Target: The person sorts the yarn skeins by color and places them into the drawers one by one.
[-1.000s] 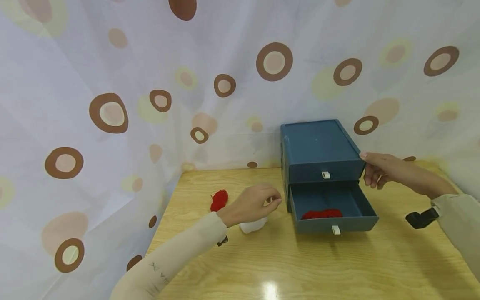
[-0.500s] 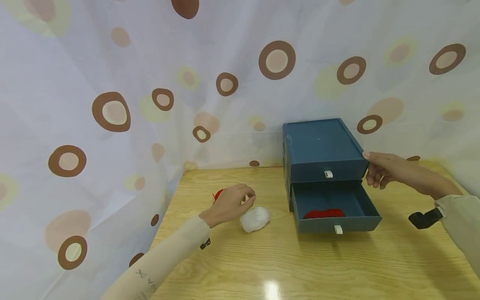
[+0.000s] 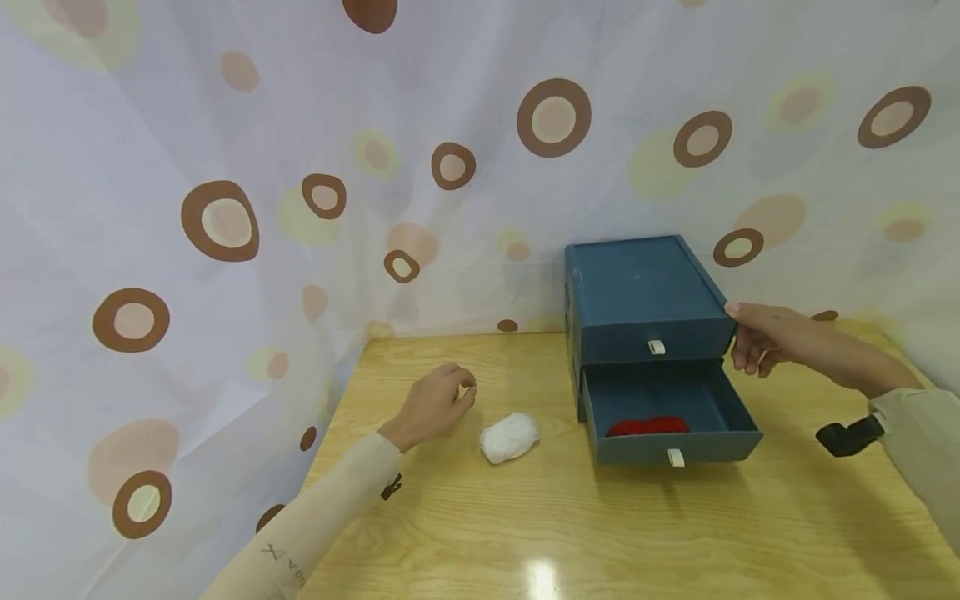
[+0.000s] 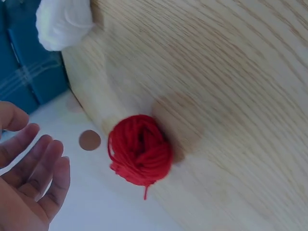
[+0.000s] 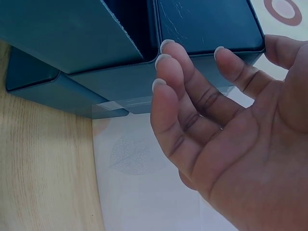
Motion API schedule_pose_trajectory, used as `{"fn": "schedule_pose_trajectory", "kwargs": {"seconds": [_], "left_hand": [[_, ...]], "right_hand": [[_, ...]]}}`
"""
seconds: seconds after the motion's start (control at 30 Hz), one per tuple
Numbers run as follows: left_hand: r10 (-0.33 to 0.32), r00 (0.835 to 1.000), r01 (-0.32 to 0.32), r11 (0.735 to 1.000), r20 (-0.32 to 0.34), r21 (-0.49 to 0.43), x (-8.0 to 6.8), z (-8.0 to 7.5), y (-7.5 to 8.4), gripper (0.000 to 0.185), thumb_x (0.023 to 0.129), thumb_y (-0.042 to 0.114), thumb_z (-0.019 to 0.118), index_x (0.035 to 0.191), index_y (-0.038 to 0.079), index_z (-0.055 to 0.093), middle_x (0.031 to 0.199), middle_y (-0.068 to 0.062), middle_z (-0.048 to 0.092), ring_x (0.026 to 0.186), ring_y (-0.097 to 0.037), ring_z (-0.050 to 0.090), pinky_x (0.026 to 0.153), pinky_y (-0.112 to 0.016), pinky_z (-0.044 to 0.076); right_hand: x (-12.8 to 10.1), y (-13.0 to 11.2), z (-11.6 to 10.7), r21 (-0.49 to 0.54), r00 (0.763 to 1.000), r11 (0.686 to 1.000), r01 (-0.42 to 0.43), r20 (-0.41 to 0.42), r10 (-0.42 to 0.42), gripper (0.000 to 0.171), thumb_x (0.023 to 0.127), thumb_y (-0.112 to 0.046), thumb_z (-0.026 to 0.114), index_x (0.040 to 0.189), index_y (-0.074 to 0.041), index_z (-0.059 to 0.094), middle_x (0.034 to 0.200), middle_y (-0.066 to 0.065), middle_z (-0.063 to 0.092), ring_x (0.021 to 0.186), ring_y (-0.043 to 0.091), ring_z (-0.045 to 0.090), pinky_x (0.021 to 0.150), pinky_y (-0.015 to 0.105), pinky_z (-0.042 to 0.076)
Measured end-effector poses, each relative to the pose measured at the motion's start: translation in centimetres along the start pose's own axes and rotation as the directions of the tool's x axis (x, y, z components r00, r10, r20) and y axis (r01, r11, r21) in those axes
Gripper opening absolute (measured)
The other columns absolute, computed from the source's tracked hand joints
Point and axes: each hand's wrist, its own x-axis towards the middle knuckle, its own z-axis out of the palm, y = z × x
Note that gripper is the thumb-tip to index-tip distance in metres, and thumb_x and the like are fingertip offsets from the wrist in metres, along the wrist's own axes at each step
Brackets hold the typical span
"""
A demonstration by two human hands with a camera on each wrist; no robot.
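My left hand (image 3: 435, 404) hovered over the worktop (image 3: 570, 517) with its fingers (image 4: 45, 166) loosely spread and nothing in them; the wrist view showed them relaxed and apart from the red yarn ball (image 4: 140, 150), which lay just beside them near the worktop's far left edge. In the head view that ball was hidden behind my hand. A white yarn ball (image 3: 509, 437) lay on the worktop to the right of my left hand, between it and the blue drawer box (image 3: 637, 287), touching neither. My right hand (image 3: 765, 337) rested against the right side of the box at the level of the top drawer, thumb at the upper edge, fingers (image 5: 168, 72) gently bent with their tips on the blue wall, not wrapped round anything. The top drawer (image 3: 656, 344) was closed, its small white tab facing me. The bottom drawer (image 3: 671, 421) stood pulled out, and some red yarn (image 3: 647, 427) lay inside it towards the front. A spotted curtain (image 3: 225, 225) hung behind and to the left of the worktop.
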Motion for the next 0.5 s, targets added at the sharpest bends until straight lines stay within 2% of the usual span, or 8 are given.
{"fn": "schedule_pose_trajectory", "kwargs": {"seconds": [0.13, 0.3, 0.5], "left_hand": [[-0.079, 0.997, 0.078, 0.996, 0.008, 0.05, -0.3, 0.1, -1.0, 0.012, 0.1, 0.02, 0.067, 0.102, 0.01, 0.073, 0.093, -0.004, 0.065, 0.073, -0.012, 0.055, 0.059, -0.028, 0.05], [-0.165, 0.986, 0.161, 0.982, 0.028, 0.103, -0.8, 0.2, -2.0, 0.017, 0.1, 0.025, 0.067, 0.105, 0.009, 0.07, 0.095, -0.005, 0.062, 0.077, -0.017, 0.06, 0.062, -0.034, 0.055], [-0.284, 0.956, 0.272, 0.952, 0.073, 0.142, -1.1, 0.5, -2.8, 0.036, 0.096, 0.036, 0.071, 0.113, 0.004, 0.068, 0.1, -0.009, 0.061, 0.083, -0.021, 0.063, 0.068, -0.038, 0.058]], "right_hand": [[0.1, 0.1, -0.1, 0.001, 1.0, 1.0, 0.008, 0.01, -0.008, 0.069, 0.113, -0.049, 0.025, 0.098, 0.008, 0.061, 0.09, 0.016, 0.067, 0.078, 0.029, 0.065, 0.071, 0.04, 0.057], [0.2, 0.1, -0.1, -0.003, 1.0, 1.0, 0.011, 0.007, -0.011, 0.068, 0.113, -0.047, 0.024, 0.097, 0.008, 0.061, 0.091, 0.017, 0.067, 0.078, 0.029, 0.065, 0.071, 0.039, 0.057], [-0.1, 0.0, 0.0, 0.001, 1.0, 1.0, 0.014, 0.009, -0.014, 0.069, 0.113, -0.049, 0.024, 0.098, 0.008, 0.061, 0.091, 0.017, 0.067, 0.078, 0.03, 0.064, 0.07, 0.04, 0.057]]}}
